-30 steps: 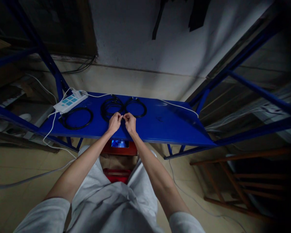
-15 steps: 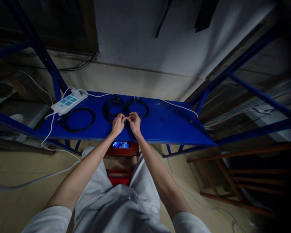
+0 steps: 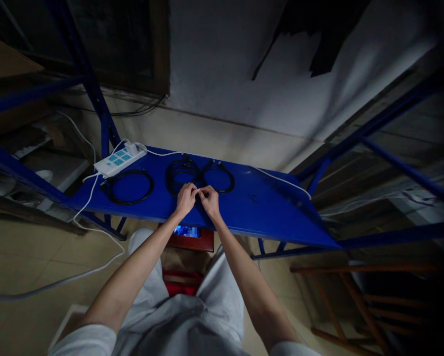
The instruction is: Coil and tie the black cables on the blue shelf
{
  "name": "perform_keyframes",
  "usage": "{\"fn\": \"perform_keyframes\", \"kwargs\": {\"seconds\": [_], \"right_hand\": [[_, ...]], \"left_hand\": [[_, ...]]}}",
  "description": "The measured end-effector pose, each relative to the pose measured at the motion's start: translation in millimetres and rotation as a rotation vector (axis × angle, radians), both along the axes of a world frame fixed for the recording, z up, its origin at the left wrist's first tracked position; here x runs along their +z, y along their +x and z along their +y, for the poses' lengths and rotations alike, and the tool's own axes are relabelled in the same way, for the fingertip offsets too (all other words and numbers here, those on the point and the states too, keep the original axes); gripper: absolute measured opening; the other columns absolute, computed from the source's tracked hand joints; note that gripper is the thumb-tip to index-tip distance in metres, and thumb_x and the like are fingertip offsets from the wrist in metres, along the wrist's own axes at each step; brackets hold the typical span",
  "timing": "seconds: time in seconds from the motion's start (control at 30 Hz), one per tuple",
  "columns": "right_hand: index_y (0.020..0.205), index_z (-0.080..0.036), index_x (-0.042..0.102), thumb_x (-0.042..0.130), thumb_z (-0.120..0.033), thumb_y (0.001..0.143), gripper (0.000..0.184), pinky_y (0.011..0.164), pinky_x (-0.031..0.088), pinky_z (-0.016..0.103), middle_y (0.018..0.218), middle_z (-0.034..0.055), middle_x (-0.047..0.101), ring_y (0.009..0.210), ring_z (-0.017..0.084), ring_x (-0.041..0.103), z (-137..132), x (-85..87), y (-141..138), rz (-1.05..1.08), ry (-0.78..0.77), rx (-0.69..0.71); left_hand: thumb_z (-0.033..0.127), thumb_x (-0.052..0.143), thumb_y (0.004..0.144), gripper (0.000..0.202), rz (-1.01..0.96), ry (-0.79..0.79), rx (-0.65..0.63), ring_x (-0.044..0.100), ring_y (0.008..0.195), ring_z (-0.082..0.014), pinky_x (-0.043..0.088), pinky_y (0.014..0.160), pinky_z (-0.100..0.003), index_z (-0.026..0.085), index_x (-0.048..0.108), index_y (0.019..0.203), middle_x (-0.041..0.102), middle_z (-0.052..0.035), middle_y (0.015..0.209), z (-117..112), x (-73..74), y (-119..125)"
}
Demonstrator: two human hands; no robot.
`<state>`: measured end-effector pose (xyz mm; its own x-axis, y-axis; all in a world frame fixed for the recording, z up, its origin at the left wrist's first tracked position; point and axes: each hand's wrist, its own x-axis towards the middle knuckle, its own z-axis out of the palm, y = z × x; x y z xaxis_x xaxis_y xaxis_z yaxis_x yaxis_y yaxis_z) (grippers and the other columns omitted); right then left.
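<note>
My left hand [image 3: 186, 197] and my right hand [image 3: 209, 200] are together over the blue shelf [image 3: 274, 212], fingertips pinched against each other on a small dark thing I cannot make out. Just beyond them lie two black coiled cables, the middle coil [image 3: 180, 172] and the right coil [image 3: 219, 176]. A third black coil [image 3: 130, 186] lies further left on the shelf.
A white power strip [image 3: 120, 159] with a white cord sits at the shelf's back left corner. A white wire [image 3: 281, 179] runs across the right of the shelf. Blue rack posts stand on both sides. A wooden chair frame [image 3: 355, 296] is at the lower right.
The view has shifted, so the shelf sits slightly lower and right in the picture. Both hands stay pinched together at the same spot in front of the coils.
</note>
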<state>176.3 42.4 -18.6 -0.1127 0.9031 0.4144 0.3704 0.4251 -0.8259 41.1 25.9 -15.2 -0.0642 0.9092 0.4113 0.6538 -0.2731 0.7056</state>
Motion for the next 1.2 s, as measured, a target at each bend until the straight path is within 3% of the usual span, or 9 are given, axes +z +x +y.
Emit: {"fn": "perform_keyframes", "kwargs": {"seconds": [0.17, 0.43, 0.73, 0.87, 1.2], "right_hand": [[0.076, -0.018, 0.069, 0.061, -0.033, 0.085, 0.018, 0.065, 0.043, 0.028, 0.076, 0.0029, 0.060, 0.067, 0.016, 0.054, 0.4, -6.2, -0.7, -0.022, 0.017, 0.074], [0.066, -0.019, 0.063, 0.061, -0.030, 0.086, 0.023, 0.061, 0.039, 0.026, 0.072, 0.0013, 0.057, 0.063, 0.014, 0.052, 1.3, -9.4, -5.2, -0.086, 0.022, -0.005], [0.071, -0.019, 0.071, 0.063, -0.036, 0.088, 0.025, 0.064, 0.041, 0.027, 0.074, 0.0027, 0.063, 0.066, 0.015, 0.056, 0.5, -3.8, -2.6, -0.060, -0.002, 0.006], [0.075, -0.018, 0.072, 0.060, -0.035, 0.089, 0.025, 0.069, 0.043, 0.028, 0.076, 0.0035, 0.065, 0.072, 0.017, 0.059, 1.7, -3.5, -0.1, -0.012, -0.008, 0.027], [0.080, -0.019, 0.071, 0.057, -0.033, 0.094, 0.024, 0.073, 0.044, 0.028, 0.086, 0.0042, 0.064, 0.076, 0.016, 0.059, 0.5, -4.0, 0.4, -0.024, -0.006, -0.004]], "left_hand": [[0.024, 0.059, 0.095, 0.019, -0.010, 0.027, 0.072, 0.057, 0.095, -0.0238, 0.046, 0.091, -0.037, 0.021, 0.058, 0.077, 0.063, -0.0058, 0.089, 3.4, -2.1, -3.4], [0.027, 0.063, 0.092, 0.015, -0.089, -0.011, 0.045, 0.061, 0.090, -0.0191, 0.049, 0.083, -0.030, 0.021, 0.061, 0.079, 0.061, -0.0047, 0.097, 3.4, 0.6, -3.7], [0.028, 0.043, 0.101, 0.028, -0.080, -0.046, -0.003, 0.064, 0.087, -0.0186, 0.048, 0.081, -0.029, 0.021, 0.064, 0.083, 0.067, -0.0054, 0.093, -0.1, 8.5, -2.6], [0.026, 0.047, 0.100, 0.021, -0.063, -0.033, -0.010, 0.065, 0.094, -0.0200, 0.048, 0.085, -0.030, 0.022, 0.065, 0.092, 0.069, -0.0062, 0.099, 0.9, 5.3, -2.4], [0.024, 0.050, 0.098, 0.015, 0.096, -0.015, 0.067, 0.062, 0.091, -0.0235, 0.046, 0.081, -0.032, 0.022, 0.060, 0.086, 0.065, -0.0074, 0.093, 7.3, -6.7, -3.2]]}}
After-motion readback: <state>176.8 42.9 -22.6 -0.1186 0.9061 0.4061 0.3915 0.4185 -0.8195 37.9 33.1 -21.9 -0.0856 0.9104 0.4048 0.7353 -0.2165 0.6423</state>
